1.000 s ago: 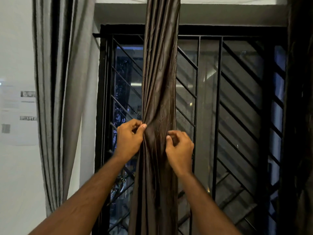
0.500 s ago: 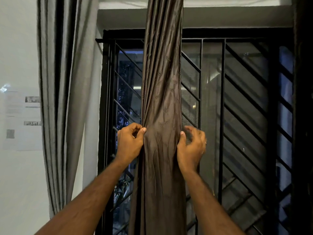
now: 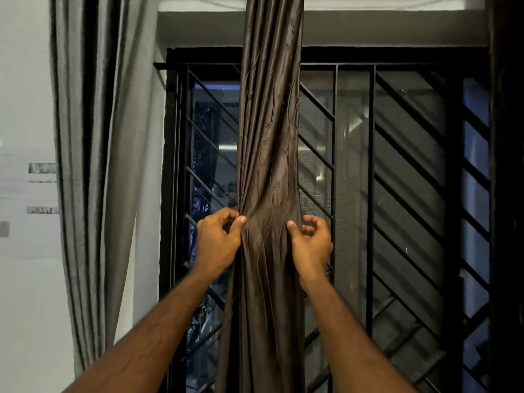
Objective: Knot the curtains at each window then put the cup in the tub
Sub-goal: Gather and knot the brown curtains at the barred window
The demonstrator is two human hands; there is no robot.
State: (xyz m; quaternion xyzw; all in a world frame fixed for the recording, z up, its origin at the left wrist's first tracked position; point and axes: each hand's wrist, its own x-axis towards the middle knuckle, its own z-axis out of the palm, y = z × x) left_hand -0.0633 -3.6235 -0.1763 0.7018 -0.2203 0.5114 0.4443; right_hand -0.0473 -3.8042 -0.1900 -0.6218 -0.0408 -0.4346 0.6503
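Both hands' fingers (image 3: pixel 237 222) pinch the brown curtain (image 3: pixel 269 165) gathered between them.

I see the brown curtain (image 3: pixel 269 165) as a thin cloth with a soft sheen, creased and stitched with small raised motifs. Left of it, the grey curtain (image 3: pixel 93 165) looks a heavier, matt weave. Behind the brown curtain, the window grille (image 3: pixel 371 194) reads as black painted metal, smooth, with glossy glass behind. Left of the grey curtain, the wall (image 3: pixel 25 80) is flat matt white.

Black window grille (image 3: pixel 397 194), white wall (image 3: pixel 25 80), dark outside
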